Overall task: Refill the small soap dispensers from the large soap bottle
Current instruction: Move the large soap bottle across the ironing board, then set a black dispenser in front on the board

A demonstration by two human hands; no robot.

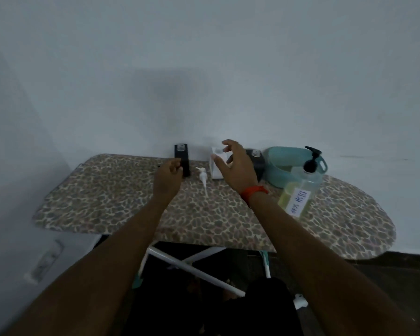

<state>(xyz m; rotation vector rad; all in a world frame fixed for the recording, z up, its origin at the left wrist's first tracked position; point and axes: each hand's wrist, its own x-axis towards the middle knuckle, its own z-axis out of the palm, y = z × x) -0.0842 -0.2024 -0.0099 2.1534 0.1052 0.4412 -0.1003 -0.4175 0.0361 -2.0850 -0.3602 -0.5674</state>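
Along the far edge of the ironing board (107,202), the left hand (167,177) curls beside the black dispenser (182,163); whether it grips, I cannot tell. The white dispenser (215,168) looks light, rigid and tippy, best held round its body; the right hand (237,166) hovers at it, fingers spread. The large soap bottle (301,190), likely heavy and slick, stands toward the right end

White dispenser (216,172), large soap bottle (300,187), upright

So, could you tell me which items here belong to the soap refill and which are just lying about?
Job: large soap bottle, left black dispenser, white dispenser, right black dispenser, loose white pump.
Lying about: teal basin, ironing board.
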